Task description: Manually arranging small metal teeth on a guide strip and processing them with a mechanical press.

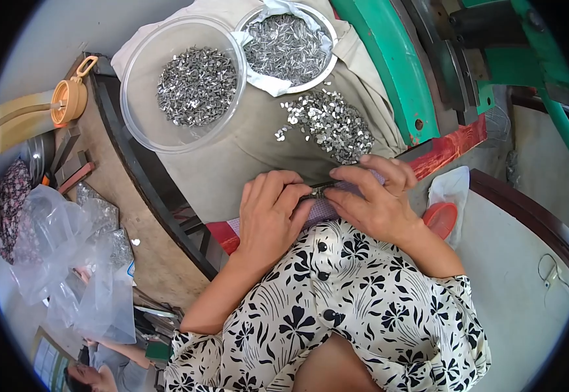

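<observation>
Close to my body, at the near edge of the cloth-covered surface [251, 147], both hands meet fingertip to fingertip. My left hand [268, 212] is closed in a pinch on a small metal part [317, 193], its thumb and forefinger pressed together. From the other side, my right hand [376, 206] pinches at the same part, its outer fingers raised. The part is tiny and half hidden by fingers. Just beyond my right hand lies a loose heap of small, flat shiny metal pieces [333, 124].
A clear plastic tub [131, 91] holds dark metal bits; beside it, a cloth-lined bowl [329, 65] contains thin metal pins. A green machine frame [389, 65] borders the right. Leftward are an orange cup [68, 101] and plastic bags [98, 268]. Another person [111, 366] is at lower left.
</observation>
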The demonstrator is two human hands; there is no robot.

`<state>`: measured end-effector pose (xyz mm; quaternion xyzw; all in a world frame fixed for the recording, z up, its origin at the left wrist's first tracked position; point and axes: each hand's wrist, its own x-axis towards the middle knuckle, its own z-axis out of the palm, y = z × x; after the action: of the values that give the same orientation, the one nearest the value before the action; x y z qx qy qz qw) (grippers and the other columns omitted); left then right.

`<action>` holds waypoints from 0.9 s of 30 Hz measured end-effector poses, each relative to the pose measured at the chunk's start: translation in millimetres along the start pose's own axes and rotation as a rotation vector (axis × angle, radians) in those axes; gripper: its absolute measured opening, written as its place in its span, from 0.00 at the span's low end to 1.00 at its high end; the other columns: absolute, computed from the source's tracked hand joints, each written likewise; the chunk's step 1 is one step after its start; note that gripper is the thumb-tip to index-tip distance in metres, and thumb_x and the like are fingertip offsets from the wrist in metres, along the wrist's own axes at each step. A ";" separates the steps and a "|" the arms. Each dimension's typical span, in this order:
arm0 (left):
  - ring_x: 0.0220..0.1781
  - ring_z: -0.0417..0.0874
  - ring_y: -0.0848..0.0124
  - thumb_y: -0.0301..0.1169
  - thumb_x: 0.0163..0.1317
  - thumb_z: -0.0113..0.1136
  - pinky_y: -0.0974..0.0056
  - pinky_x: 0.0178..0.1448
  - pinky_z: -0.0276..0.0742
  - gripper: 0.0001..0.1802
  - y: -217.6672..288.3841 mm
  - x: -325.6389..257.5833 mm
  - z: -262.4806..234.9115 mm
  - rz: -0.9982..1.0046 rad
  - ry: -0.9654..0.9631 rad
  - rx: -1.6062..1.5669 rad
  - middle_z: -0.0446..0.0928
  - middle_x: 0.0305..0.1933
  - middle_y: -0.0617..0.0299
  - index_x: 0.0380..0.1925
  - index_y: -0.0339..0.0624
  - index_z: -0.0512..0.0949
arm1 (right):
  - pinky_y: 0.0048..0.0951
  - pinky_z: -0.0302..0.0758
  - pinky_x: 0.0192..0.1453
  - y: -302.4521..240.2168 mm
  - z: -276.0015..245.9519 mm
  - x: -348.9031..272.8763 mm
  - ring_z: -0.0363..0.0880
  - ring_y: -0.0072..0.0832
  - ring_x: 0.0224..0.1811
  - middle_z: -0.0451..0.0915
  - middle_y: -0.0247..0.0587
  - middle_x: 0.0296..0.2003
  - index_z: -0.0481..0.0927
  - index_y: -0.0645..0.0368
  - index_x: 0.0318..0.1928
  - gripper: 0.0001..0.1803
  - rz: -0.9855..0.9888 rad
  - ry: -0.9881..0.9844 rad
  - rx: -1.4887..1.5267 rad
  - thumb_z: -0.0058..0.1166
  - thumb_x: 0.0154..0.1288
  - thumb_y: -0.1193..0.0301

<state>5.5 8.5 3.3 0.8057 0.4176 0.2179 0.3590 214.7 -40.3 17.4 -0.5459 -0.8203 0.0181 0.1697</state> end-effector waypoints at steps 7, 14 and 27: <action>0.45 0.77 0.62 0.26 0.48 0.73 0.58 0.49 0.68 0.13 0.8 0.5 5.5 0.003 0.002 0.020 0.78 0.43 0.63 0.35 0.44 0.82 | 0.39 0.55 0.62 -6.8 2.6 3.8 0.66 0.31 0.62 0.80 0.16 0.51 0.86 0.38 0.32 0.10 -0.003 -0.013 -0.098 0.69 0.45 0.62; 0.46 0.77 0.59 0.28 0.49 0.73 0.57 0.48 0.69 0.19 -4.8 -7.4 -6.8 -0.007 0.002 0.006 0.77 0.46 0.59 0.42 0.44 0.79 | 0.38 0.55 0.62 -8.4 3.6 3.3 0.65 0.32 0.61 0.80 0.17 0.52 0.87 0.37 0.33 0.10 -0.003 0.036 -0.051 0.70 0.46 0.63; 0.43 0.79 0.59 0.27 0.48 0.74 0.56 0.45 0.72 0.16 -16.7 -17.5 -29.6 0.048 0.036 0.071 0.78 0.43 0.60 0.38 0.42 0.81 | 0.43 0.54 0.65 -14.4 6.7 25.8 0.65 0.32 0.63 0.79 0.18 0.53 0.84 0.42 0.31 0.09 -0.032 -0.064 0.070 0.69 0.46 0.65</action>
<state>-32.1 12.3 8.9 0.8238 0.4121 0.2257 0.3173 191.0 -21.8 20.9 -0.5255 -0.8328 0.0618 0.1626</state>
